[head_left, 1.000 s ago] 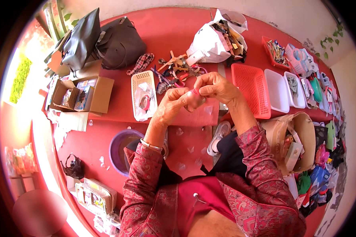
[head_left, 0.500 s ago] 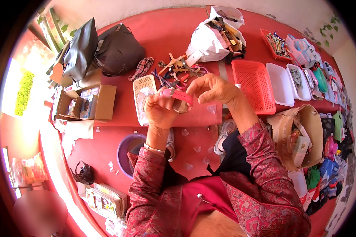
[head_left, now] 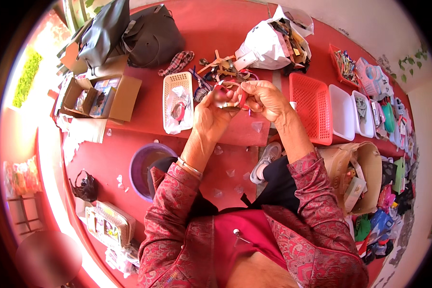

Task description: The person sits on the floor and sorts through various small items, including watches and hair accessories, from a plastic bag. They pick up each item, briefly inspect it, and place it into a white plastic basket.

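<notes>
Both hands are raised over the near edge of the red table, fingers closed around a wristwatch with a pinkish-red strap (head_left: 243, 100). My left hand (head_left: 210, 115) grips one side, and my right hand (head_left: 270, 102) pinches the strap from the other. Fingers and a blur hide most of the dial. To the left, a cream basket (head_left: 177, 79) contains clear plastic and another red-strapped watch (head_left: 178, 111). Just beyond my fingers lies a pile of loose watches and straps (head_left: 221, 66).
A white plastic bag (head_left: 260, 45) full of straps stands at the back. Right of my hands are a red basket (head_left: 310, 108), a white tray (head_left: 341, 113) and a cardboard box (head_left: 338, 168). Leftward sit black bags (head_left: 153, 38), an open carton (head_left: 125, 98) and a purple basin (head_left: 138, 165).
The watch strap, an open loop before, is now bunched between closer-set hands. My right fingers have come down onto it. The view has shifted, and more of the cream basket shows.
</notes>
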{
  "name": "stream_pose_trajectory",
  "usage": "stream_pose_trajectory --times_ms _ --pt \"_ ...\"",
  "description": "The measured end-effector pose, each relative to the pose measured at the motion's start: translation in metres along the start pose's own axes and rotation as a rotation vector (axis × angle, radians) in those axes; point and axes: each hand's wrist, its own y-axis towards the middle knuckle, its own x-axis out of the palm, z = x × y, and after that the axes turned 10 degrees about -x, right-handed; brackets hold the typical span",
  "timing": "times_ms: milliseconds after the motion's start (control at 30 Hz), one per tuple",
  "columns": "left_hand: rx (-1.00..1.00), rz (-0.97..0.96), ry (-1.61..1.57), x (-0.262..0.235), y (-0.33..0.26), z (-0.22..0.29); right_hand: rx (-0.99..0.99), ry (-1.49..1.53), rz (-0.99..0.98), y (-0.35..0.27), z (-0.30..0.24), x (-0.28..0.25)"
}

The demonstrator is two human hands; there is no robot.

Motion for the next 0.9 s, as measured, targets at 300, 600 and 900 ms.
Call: stream_pose_trajectory --times_ms 300,600,900 --pt "-0.008 0.179 0.058 -0.009 0.005 0.007 -0.136 -0.51 -0.039 -0.005 -0.004 0.018" --pt "-0.035 0.251 0.024 -0.028 0.013 0.011 -0.157 -0.739 -0.062 0.002 0.004 0.015" --pt "-0.078 0.259 0.081 -0.021 0.006 0.001 -0.122 -0.672 -0.038 0.006 0.006 0.004"
